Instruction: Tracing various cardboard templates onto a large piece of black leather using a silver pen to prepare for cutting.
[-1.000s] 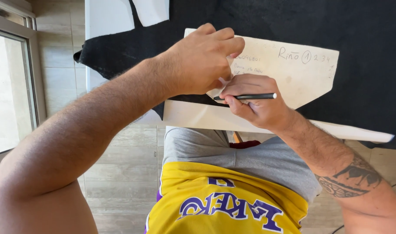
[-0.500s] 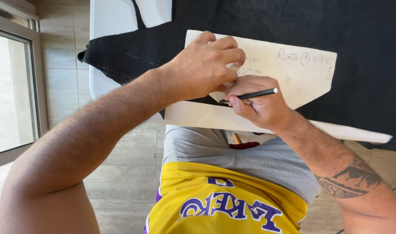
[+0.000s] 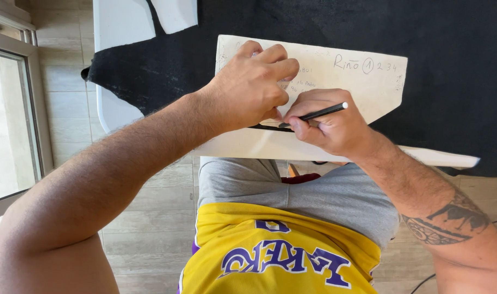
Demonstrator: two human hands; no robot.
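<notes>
Hands meet over a cream card (image 3: 341, 73) lying on black cloth (image 3: 150, 71) that covers the white surface (image 3: 115, 27). Left hand (image 3: 254, 87) rests knuckles-up on the card, fingers curled, pressing it down; whether it pinches anything beneath cannot be told. Right hand (image 3: 327, 122) is closed around a black pen (image 3: 319, 113), which lies nearly level with its pale end toward the card's right part and its tip at a dark line along the card's near edge. Handwriting marks the card's far side. Below, grey shorts (image 3: 324, 196) and a yellow jersey (image 3: 270, 250) show above the tiled floor (image 3: 150, 218).
</notes>
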